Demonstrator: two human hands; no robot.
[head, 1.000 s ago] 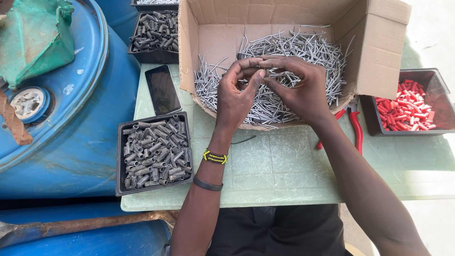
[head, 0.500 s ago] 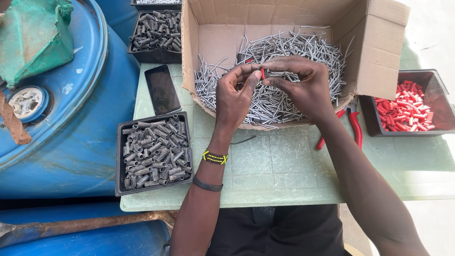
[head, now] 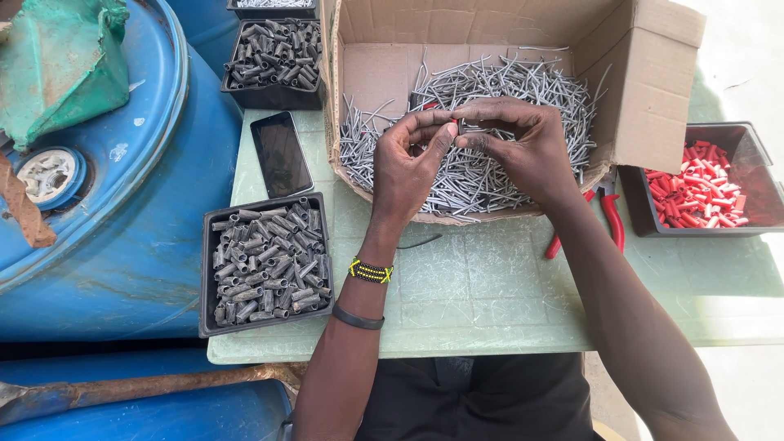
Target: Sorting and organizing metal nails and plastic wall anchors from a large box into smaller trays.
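Grey metal pins (head: 490, 155) are filling the cardboard box (head: 653, 90) on the green table (head: 457, 294), and I am working right over that heap. My left hand (head: 412, 167) and right hand (head: 523, 151) are meeting above the box, fingertips nearly touching; the left fingers (head: 437, 135) are pinching a tiny red piece (head: 452, 122) and the right fingers (head: 482, 139) are pinching what looks like one thin grey pin, so both are clenched on small parts, not released. To do this bit well I am judging that I need the pin and the red piece lined up straight, held close to their ends, with both hands steady and low over the box so a dropped part lands back in the heap. Red caps (head: 694, 192) are sitting in a black tray (head: 735, 139) to my right, well apart from the hands. Grey sleeves (head: 265, 265) are filling a black tray near my left wrist, another tray of the same (head: 273, 53) is standing farther back, and a dark phone (head: 280, 153) is lying between them. Red-handled pliers (head: 608, 216) are lying just beside the box, partly under my right forearm. Blue drum (head: 122, 204) to the left. Hard to make out: whether the red piece is already on the pin, since my fingertips are covering the joint. The pliers' head is hidden, the far tray is cut off at the top edge, and the right tray is cut off at the side.
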